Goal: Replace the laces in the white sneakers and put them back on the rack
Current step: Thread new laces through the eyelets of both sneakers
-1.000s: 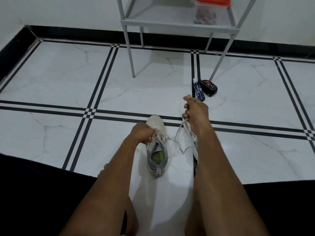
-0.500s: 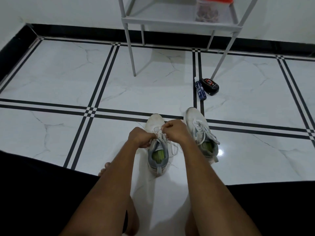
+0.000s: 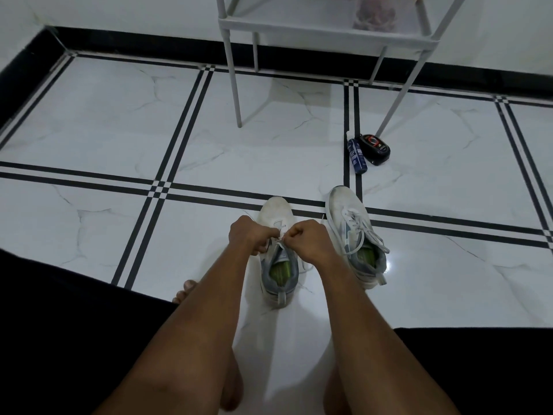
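Down on the white tiled floor [image 3: 89,130], both hands are working at one sneaker. The left hand [image 3: 247,235] and the right hand [image 3: 308,239] meet over the lacing of the nearer shoe [image 3: 276,274], each with its fingers curled and pinching the white lace [image 3: 281,235] just above the tongue. That shoe points away from the person, its toe touching the black line that crosses the floor, its grey collar and green insole showing behind the hands. A loose bit of lace trails off its right side onto the tile. The second sneaker [image 3: 353,235] stands just beside it to the right, toe angled slightly left, already laced, with its lace ends spilling over the outer side. Farther off, near the right front leg of the grey metal rack [image 3: 299,23], a blue tube [image 3: 356,157] and a black tin [image 3: 375,148] lie touching each other. A clear container [image 3: 375,13] sits on the rack's bottom shelf. Bare toes [image 3: 185,290] show beside the left forearm.
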A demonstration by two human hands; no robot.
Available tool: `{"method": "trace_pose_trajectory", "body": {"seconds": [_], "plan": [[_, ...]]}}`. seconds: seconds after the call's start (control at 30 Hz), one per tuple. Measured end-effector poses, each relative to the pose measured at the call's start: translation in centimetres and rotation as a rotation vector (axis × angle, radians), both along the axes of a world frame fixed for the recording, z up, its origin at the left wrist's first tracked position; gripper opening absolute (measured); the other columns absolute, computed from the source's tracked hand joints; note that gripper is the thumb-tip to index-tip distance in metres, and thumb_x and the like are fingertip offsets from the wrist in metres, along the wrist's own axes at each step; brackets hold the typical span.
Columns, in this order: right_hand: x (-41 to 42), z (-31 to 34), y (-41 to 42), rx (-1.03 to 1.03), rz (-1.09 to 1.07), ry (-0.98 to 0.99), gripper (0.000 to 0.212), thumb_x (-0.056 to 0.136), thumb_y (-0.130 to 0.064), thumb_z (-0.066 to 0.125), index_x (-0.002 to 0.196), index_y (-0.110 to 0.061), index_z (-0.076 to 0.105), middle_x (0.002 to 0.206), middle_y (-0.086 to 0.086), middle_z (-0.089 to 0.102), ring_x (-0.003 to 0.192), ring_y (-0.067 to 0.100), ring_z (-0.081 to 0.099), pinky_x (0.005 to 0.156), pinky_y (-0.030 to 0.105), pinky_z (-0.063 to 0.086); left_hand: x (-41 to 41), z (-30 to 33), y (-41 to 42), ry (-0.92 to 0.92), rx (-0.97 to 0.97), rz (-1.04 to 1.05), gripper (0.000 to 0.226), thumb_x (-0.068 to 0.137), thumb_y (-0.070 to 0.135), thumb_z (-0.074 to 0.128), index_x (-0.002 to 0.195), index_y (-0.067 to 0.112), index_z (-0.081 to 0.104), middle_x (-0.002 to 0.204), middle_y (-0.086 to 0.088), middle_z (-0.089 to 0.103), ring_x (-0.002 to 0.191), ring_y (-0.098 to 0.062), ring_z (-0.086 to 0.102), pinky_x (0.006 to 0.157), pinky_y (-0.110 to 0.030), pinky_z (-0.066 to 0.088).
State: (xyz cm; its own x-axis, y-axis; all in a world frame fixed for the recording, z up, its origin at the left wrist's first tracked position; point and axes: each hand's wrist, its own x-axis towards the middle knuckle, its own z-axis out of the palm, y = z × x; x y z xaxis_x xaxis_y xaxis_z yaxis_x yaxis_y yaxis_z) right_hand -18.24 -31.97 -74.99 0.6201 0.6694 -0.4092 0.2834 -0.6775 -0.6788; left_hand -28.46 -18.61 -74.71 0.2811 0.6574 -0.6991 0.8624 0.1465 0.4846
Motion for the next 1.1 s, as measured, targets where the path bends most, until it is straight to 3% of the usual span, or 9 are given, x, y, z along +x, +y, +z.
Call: {"method": "trace_pose_trajectory", "body": {"seconds": [0.1, 0.3, 0.57, 0.7, 0.8, 0.87, 0.97, 1.03, 1.1], "plan": [[-0.2, -0.3, -0.2, -0.016, 0.012, -0.011, 0.021, 0.084, -0.019, 0.078, 0.067, -0.031, 0.075, 0.071, -0.012, 0.073, 0.077, 0.009, 0.070, 0.074, 0.028, 0.057, 0.3, 0.1, 0.2, 0.044, -0.022, -0.028, 0.039, 0.061, 0.034, 0.090, 0.084, 0.007, 0.074, 0.063, -0.006, 0.075, 0.059, -0.017, 0.076, 0.068, -0.035, 0.066], [-0.8, -0.7, -0.6, -0.021, 0.033, -0.005, 0.012, 0.083, -0.020, 0.078, 0.074, -0.026, 0.081, 0.077, -0.009, 0.076, 0.078, 0.009, 0.070, 0.076, 0.028, 0.057, 1.3, 0.8, 0.2, 0.115, -0.047, -0.122, 0.039, 0.058, 0.023, 0.093, 0.083, 0.005, 0.070, 0.063, -0.011, 0.074, 0.053, -0.021, 0.073, 0.071, -0.040, 0.067], [-1.0, -1.0, -0.6, -0.033, 0.063, 0.001, 0.005, 0.084, -0.018, 0.082, 0.079, -0.018, 0.084, 0.075, -0.004, 0.075, 0.076, 0.014, 0.070, 0.075, 0.031, 0.057, 1.7, 1.0, -0.5, 0.170, 0.068, -0.220, 0.042, 0.059, 0.029, 0.090, 0.090, 0.007, 0.072, 0.052, -0.005, 0.070, 0.046, -0.014, 0.071, 0.065, -0.029, 0.064], [-1.2, -0.9, -0.8, -0.037, 0.059, 0.017, 0.011, 0.085, -0.016, 0.078, 0.078, -0.021, 0.085, 0.076, -0.008, 0.076, 0.076, 0.010, 0.071, 0.074, 0.029, 0.059, 0.7, 0.6, 0.1, 0.102, 0.012, -0.202, 0.031, 0.068, 0.026, 0.081, 0.086, 0.004, 0.070, 0.059, -0.008, 0.073, 0.053, -0.019, 0.072, 0.072, -0.031, 0.064], [-1.4, -1.0, -0.8, -0.041, 0.038, 0.030, 0.019, 0.085, -0.015, 0.072, 0.070, -0.025, 0.079, 0.071, -0.006, 0.075, 0.072, 0.015, 0.073, 0.076, 0.036, 0.064, -0.9, 0.6, 0.8, 0.027, -0.121, -0.133, 0.026, 0.074, 0.017, 0.080, 0.091, -0.001, 0.073, 0.070, -0.011, 0.075, 0.062, -0.021, 0.071, 0.067, -0.030, 0.058], [-1.7, -1.0, -0.9, -0.026, 0.014, 0.036, 0.019, 0.084, -0.018, 0.071, 0.067, -0.025, 0.077, 0.067, -0.004, 0.074, 0.070, 0.019, 0.073, 0.076, 0.042, 0.065, -2.1, 0.8, 0.8, -0.028, -0.161, -0.167, 0.040, 0.070, 0.023, 0.091, 0.097, -0.003, 0.077, 0.081, -0.012, 0.079, 0.072, -0.019, 0.073, 0.071, -0.029, 0.059], [-1.7, -1.3, -0.9, -0.006, -0.024, 0.074, 0.016, 0.084, -0.018, 0.071, 0.070, -0.023, 0.078, 0.067, -0.004, 0.075, 0.069, 0.017, 0.074, 0.076, 0.044, 0.066, -3.5, 0.8, 0.3, -0.106, -0.132, -0.256, 0.058, 0.054, 0.033, 0.103, 0.096, 0.000, 0.080, 0.083, -0.003, 0.075, 0.072, -0.016, 0.065, 0.069, -0.028, 0.055], [-1.7, -1.3, -1.0, 0.000, -0.035, 0.087, 0.015, 0.085, -0.017, 0.070, 0.073, -0.022, 0.078, 0.067, -0.004, 0.075, 0.067, 0.017, 0.074, 0.077, 0.044, 0.066, -3.9, 0.6, -0.2, -0.132, -0.061, -0.298, 0.050, 0.057, 0.033, 0.103, 0.095, 0.009, 0.081, 0.091, -0.001, 0.077, 0.076, -0.014, 0.067, 0.072, -0.029, 0.059], [-1.7, -1.2, -1.1, 0.020, -0.039, 0.100, 0.014, 0.086, -0.016, 0.069, 0.075, -0.019, 0.078, 0.066, -0.001, 0.075, 0.063, 0.019, 0.075, 0.077, 0.045, 0.066, -4.0, 0.5, -0.4, -0.185, -0.070, -0.276, 0.032, 0.070, 0.018, 0.094, 0.096, 0.008, 0.080, 0.089, -0.007, 0.077, 0.075, -0.016, 0.069, 0.080, -0.038, 0.065]]}}
